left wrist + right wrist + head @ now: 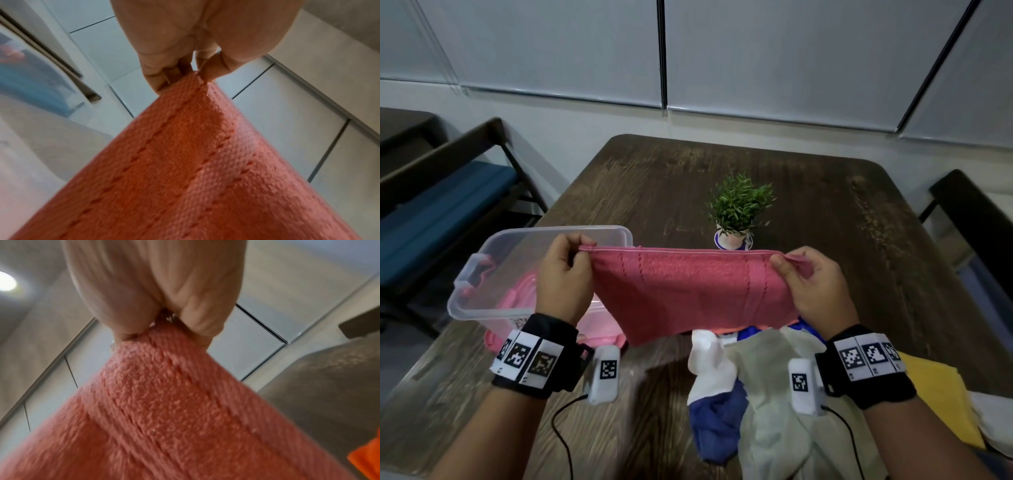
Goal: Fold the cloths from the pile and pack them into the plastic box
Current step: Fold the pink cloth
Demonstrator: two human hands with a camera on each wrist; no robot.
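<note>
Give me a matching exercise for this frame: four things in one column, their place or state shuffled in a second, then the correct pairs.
Things:
1. pink towel
2. plastic box
3. potted plant
4. yellow cloth

Places or states:
A. open, on the table's left side, with pink cloth inside
B. flat on the table beside the right wrist
C. stretched in the air, pinched at both top corners
D. upright at the table's middle, behind the towel

Pairs: 1-C, 2-A, 3-D, 4-B
</note>
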